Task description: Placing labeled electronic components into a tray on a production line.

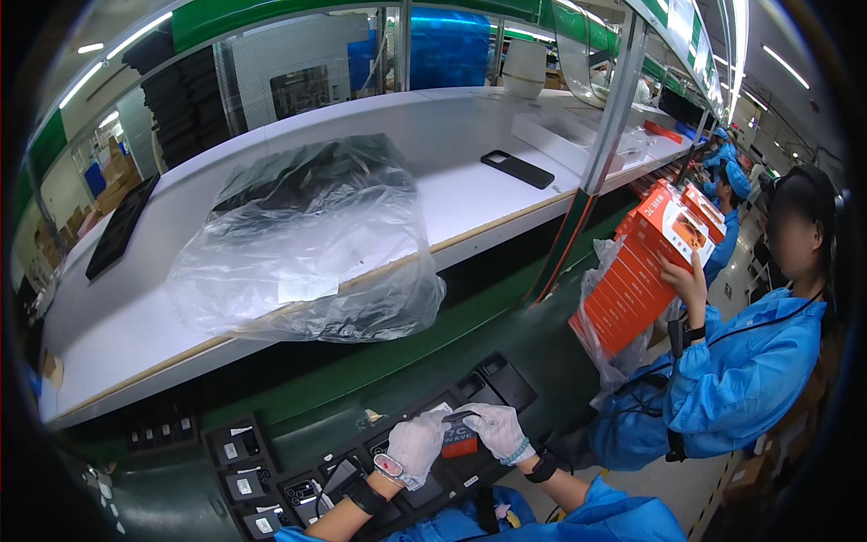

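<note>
White fabric gloves cover both hands: the left hand (418,449) and the right hand (494,430) are closed on opposite sides of a small dark-and-orange box (459,443). The box is located between the hands, above black compartment trays (213,442) containing dark phone-shaped devices (247,485). Beyond, a white-topped bench (470,203) supports a clear plastic bag (316,253) that overhangs the front edge. A flat black case (517,169) lies to the bag's right. At far right, a blue-clad co-worker (745,370) holds orange boxes (623,298) partly wrapped in clear plastic.
</note>
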Demonstrator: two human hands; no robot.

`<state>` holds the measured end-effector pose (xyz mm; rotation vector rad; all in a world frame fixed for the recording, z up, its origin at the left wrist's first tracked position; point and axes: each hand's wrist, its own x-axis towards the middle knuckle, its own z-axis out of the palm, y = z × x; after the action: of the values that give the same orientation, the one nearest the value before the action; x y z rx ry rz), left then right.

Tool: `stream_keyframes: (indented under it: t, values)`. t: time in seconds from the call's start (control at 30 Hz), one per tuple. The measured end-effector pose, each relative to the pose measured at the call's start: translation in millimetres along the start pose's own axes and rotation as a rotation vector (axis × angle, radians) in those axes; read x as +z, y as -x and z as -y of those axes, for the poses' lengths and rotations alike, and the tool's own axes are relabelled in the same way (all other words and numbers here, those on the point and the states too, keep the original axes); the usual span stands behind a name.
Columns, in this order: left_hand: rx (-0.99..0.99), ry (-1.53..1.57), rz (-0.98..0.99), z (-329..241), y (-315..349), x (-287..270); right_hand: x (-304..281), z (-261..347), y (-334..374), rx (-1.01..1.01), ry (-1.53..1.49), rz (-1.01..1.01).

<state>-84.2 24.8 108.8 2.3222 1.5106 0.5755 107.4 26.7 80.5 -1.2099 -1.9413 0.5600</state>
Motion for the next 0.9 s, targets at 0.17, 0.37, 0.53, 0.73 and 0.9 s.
stream_keyframes:
  t: [0.17, 0.37, 0.53, 0.73, 0.9]
  values:
    - [0.02, 0.02, -0.127, -2.3, 4.8, 14.6, 4.7, 3.9, 6.2, 0.034, -0.062, -0.146]
    - [-0.114, 0.076, -0.149, -7.9, 3.5, 14.0, -10.7, 14.7, -7.4, 0.008, 0.023, -0.027]
    - [-0.197, 0.154, -0.085, 13.9, -7.9, 26.6, -18.1, -20.3, -18.0, 0.089, -0.285, 0.297]
    - [-0.364, 0.277, 0.013, 52.4, -11.1, 68.8, -29.6, -140.7, -19.5, 0.239, 0.177, -0.111]
    - [-0.421, 0.172, -0.179, 43.4, 1.1, 80.0, -10.1, -183.9, -10.3, 0.657, 0.491, 0.354]
